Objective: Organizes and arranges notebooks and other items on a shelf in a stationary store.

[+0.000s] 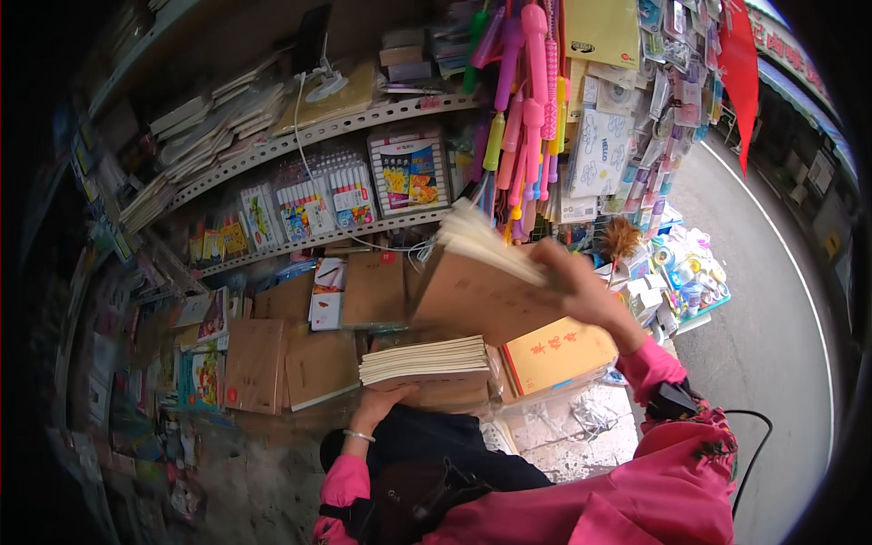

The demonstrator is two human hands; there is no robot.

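Observation:
My right hand (pixel 574 280) is closed on the right end of a raised stack of brown-covered notebooks (pixel 477 289). It is tilted, with its pale page edges up and somewhat blurred. Lower down, my left hand (pixel 386 404) is closed at the near left corner of a second notebook stack (pixel 422 359), close to my lap; part of its grip is hidden beneath the stack. Just right of that stack lies a yellow-orange pad in clear wrap (pixel 559 354), below the right forearm.
Brown notebooks (pixel 254 363) lie along the low ledge at left. Above are perforated metal shelves (pixel 300 136) with boxed marker sets (pixel 409 173) and a white cable. Colourful plastic wands (pixel 536 91) hang at centre right. A crowded goods tray (pixel 695 272) stands beside the road.

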